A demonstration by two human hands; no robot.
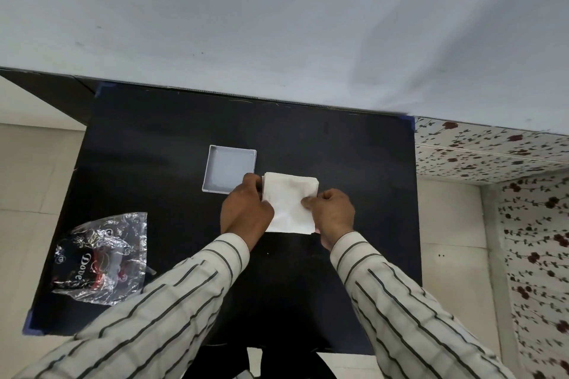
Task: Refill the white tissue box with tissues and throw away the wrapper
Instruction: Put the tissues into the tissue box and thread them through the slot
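A square stack of white tissues [289, 201] sits at the middle of the black table [354, 163], held from both sides. My left hand [246, 209] grips its left edge and my right hand [334, 212] pinches its right edge. Just behind and to the left, the white tissue box [229, 169] lies open and looks empty; its near right corner is hidden by my left hand. The crumpled clear wrapper [101, 258], printed with a dark label, lies on the table's near left part.
A white wall rises right behind the table. Pale floor tiles show on the left, and a flower-patterned surface [492, 151] runs along the right side. Blue tape marks the table's corners.
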